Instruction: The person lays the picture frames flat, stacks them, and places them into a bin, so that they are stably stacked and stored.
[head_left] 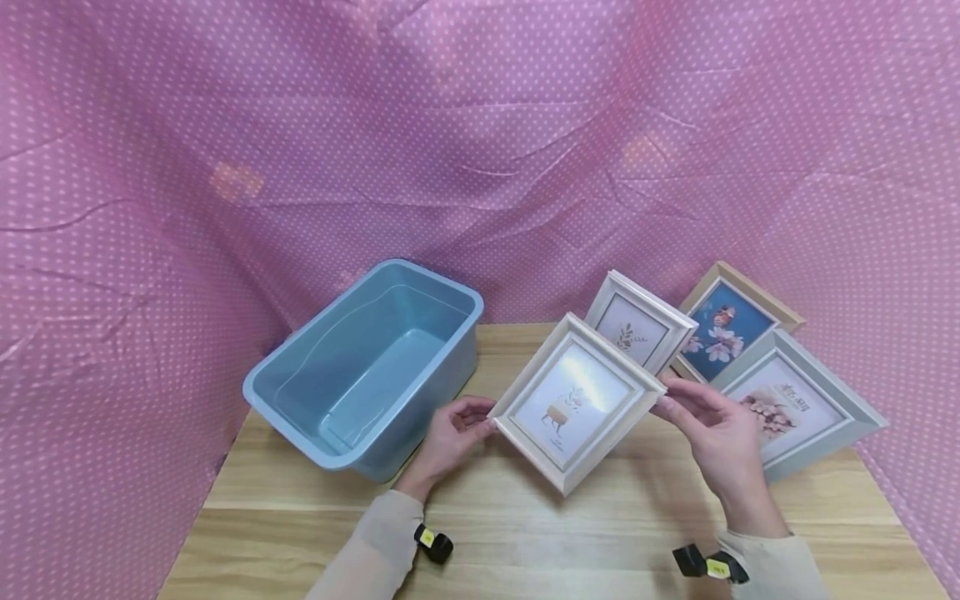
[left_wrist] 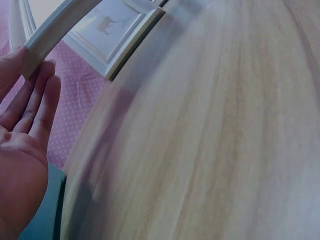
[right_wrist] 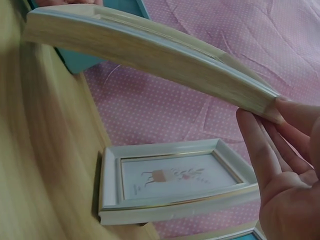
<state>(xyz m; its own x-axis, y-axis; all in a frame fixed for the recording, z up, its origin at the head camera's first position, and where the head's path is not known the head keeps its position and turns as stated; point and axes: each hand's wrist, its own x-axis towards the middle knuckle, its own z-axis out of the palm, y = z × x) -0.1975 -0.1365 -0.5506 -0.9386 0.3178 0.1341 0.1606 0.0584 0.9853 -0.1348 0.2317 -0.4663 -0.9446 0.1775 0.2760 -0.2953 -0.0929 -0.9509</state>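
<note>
A cream picture frame [head_left: 573, 404] with a small plant print is held tilted above the table, its front facing up. My left hand [head_left: 450, 437] pinches its left corner between thumb and fingers. At the opposite corner, my right hand [head_left: 716, 433] grips the frame the same way, and the right wrist view shows the thumb on one face and the fingers [right_wrist: 257, 145] on the other. Just behind stands a white picture frame [head_left: 667, 337], partly hidden by the held one. Close to the right hand is a grey-blue picture frame [head_left: 825, 442] with a flower print, overlapped by that hand.
A blue plastic tub [head_left: 442, 392] sits on the left of the wooden table [head_left: 525, 533], with nothing visible inside. A tan picture frame [head_left: 761, 296] with a blue blossom picture leans at the back right. Pink dotted cloth [head_left: 480, 167] hangs behind and at both sides.
</note>
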